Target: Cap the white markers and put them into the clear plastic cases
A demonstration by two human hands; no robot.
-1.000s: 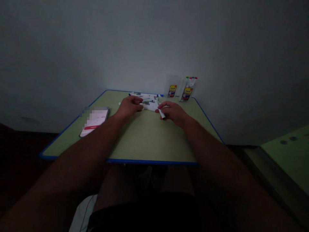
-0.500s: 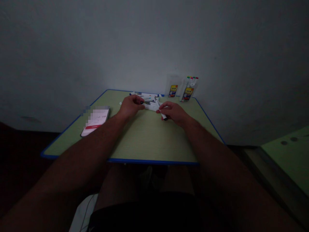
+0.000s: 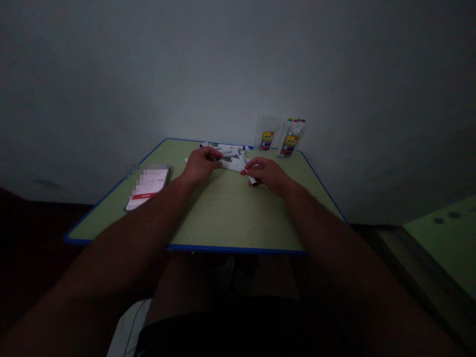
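My left hand point(image 3: 201, 164) is closed, thumb and fingers pinching a small black cap point(image 3: 217, 158) over the far middle of the table. My right hand point(image 3: 268, 172) grips a white marker point(image 3: 251, 178) at a slant, its black end pointing towards me. The marker's far end is close to a heap of white markers point(image 3: 232, 162). Several of these lie loose between and behind my hands, some with blue ends. My fingers partly hide both the cap and the held marker.
A pale green table point(image 3: 230, 213) with a blue edge stands against a grey wall. At the back right are a clear pouch point(image 3: 267, 141) with a yellow label and a clear case of markers point(image 3: 291, 141) with coloured tops. A phone point(image 3: 148, 186) lies at the left.
Both hands hold almost the same pose, with only a very slight shift of the fingers on the cap and the marker. The view has moved a little.
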